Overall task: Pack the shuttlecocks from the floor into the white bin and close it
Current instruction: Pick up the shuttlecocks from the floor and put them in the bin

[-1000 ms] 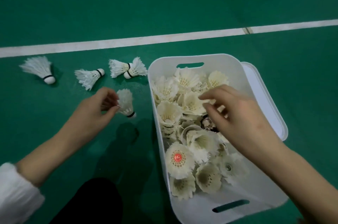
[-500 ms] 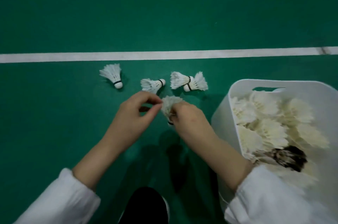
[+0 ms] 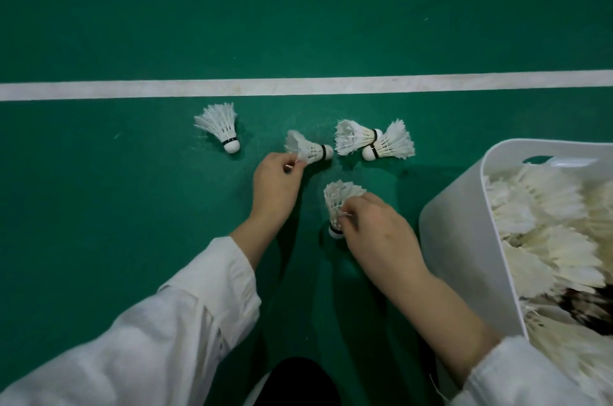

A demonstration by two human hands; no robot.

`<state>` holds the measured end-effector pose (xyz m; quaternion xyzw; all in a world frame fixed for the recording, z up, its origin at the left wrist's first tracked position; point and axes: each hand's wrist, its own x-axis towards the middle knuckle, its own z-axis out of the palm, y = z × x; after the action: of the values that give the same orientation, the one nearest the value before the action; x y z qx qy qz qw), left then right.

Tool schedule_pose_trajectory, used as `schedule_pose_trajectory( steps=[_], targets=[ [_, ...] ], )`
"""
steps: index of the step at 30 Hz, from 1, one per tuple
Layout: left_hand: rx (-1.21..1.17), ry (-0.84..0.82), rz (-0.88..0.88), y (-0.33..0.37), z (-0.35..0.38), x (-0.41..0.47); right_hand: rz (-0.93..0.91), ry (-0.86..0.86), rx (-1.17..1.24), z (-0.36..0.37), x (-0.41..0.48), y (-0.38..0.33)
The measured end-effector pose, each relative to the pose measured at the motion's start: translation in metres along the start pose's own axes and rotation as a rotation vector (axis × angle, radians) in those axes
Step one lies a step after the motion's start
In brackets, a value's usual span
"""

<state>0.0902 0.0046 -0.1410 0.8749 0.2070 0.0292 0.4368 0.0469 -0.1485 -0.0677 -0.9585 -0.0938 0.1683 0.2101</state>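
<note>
Hands have parted: left hand [image 3: 275,185] pinches farther shuttlecock [image 3: 310,149], right hand [image 3: 378,229] grips nearer shuttlecock [image 3: 338,198].

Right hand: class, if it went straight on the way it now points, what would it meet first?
The right hand, pinching the near shuttlecock, points toward the upper left. It would likely first meet the middle shuttlecock pinched by the left hand; depth is unclear.
</note>
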Motion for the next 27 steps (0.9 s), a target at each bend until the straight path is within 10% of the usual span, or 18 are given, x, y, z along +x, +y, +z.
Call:
schedule_pose_trajectory(
  steps=[14, 27],
  targets=[
    [0.123, 0.165, 0.009, -0.029, -0.127, 0.040, -0.066, 0.026, 0.177, -0.002, 0.011, -0.024],
    [0.472, -0.110, 0.158, -0.025, -0.097, 0.010, -0.091, 0.079, 0.189, -0.023, 0.018, -0.025]
  ],
)
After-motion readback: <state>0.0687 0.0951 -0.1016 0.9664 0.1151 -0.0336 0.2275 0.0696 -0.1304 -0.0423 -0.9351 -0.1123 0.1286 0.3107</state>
